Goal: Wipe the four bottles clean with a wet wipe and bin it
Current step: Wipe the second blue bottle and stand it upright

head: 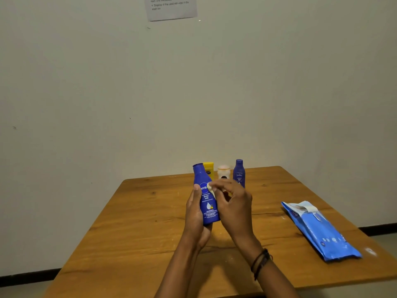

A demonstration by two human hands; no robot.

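My left hand [196, 211] wraps the blue bottle [205, 196] upright above the table [137, 222]; my right hand [233, 203] pinches the wet wipe [211, 188] against its label, fingertips closed on it.

Looked like a bare spare room set up for a recording session, not a lived-in home. Plain off-white wall [86, 82] w/ black skirting strip [28, 273] along the floor. One wooden table [150, 222], scuffed w/ pale specks, pushed vs the wall. Printed instruction sheet [171, 7] was taped up well above the fingers [217, 187]. Toiletry bottles [238, 173] stood just beyond the fingertips; wipes pack [320, 231] lay off to their right.
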